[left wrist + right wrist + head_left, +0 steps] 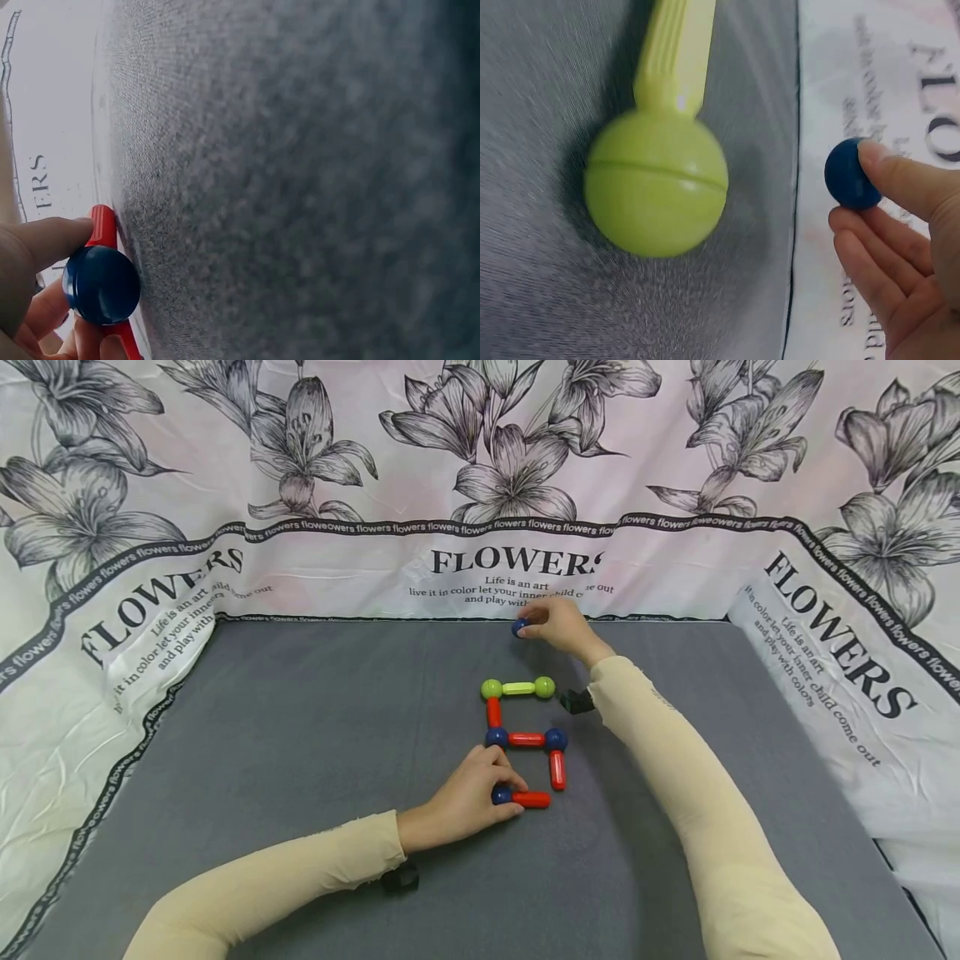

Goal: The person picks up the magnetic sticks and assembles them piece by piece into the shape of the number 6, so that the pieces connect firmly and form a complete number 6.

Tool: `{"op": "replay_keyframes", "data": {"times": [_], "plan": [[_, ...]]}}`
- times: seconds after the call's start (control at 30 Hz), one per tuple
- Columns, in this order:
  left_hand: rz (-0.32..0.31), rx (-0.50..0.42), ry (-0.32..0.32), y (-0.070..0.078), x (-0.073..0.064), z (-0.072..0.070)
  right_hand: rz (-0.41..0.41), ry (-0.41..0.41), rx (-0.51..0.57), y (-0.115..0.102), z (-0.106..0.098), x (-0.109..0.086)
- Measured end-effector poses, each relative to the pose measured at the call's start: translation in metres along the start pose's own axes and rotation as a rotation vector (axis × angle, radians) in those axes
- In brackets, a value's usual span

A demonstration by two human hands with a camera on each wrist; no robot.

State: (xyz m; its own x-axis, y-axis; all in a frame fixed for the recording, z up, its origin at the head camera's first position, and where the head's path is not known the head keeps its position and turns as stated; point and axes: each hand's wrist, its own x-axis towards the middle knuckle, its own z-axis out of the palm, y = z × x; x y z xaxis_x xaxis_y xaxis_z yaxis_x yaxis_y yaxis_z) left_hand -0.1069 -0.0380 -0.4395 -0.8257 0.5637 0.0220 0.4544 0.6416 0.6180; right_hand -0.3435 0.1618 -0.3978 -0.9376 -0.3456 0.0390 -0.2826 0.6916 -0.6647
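Note:
My right hand pinches a blue ball between thumb and fingers, beyond the far end of the stick-and-ball figure. In the head view my left hand grips another blue ball at the near end, with a red stick joined to it and pointing right. Beyond that lie two blue balls linked by a red stick. One red stick runs toward me from the right ball, and another leads up to a green ball. A light green stick ends in a second green ball.
The figure lies on a grey cloth-covered table. A white flower-printed curtain with lettering hangs along the back and both sides. A small black piece shows by the right sleeve, and another under the left sleeve.

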Motion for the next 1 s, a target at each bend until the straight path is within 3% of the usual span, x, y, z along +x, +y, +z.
{"op": "replay_keyframes", "data": {"times": [0.2, 0.33, 0.43, 0.73, 1.0], "plan": [[0.022, 0.105, -0.016, 0.003, 0.003, -0.001, -0.048, 0.012, 0.042, -0.016, -0.010, -0.032], [0.040, 0.189, -0.025, 0.006, 0.005, -0.001, -0.033, -0.033, 0.085, -0.021, -0.017, -0.060], [0.044, 0.199, -0.025, 0.006, 0.005, -0.001, -0.033, -0.077, 0.112, -0.022, -0.021, -0.081], [0.049, 0.173, 0.011, 0.004, 0.004, 0.001, -0.015, -0.333, 0.201, -0.018, -0.028, -0.132], [0.047, 0.157, 0.022, 0.005, 0.003, 0.001, -0.047, -0.551, 0.217, -0.015, -0.026, -0.161]]}}
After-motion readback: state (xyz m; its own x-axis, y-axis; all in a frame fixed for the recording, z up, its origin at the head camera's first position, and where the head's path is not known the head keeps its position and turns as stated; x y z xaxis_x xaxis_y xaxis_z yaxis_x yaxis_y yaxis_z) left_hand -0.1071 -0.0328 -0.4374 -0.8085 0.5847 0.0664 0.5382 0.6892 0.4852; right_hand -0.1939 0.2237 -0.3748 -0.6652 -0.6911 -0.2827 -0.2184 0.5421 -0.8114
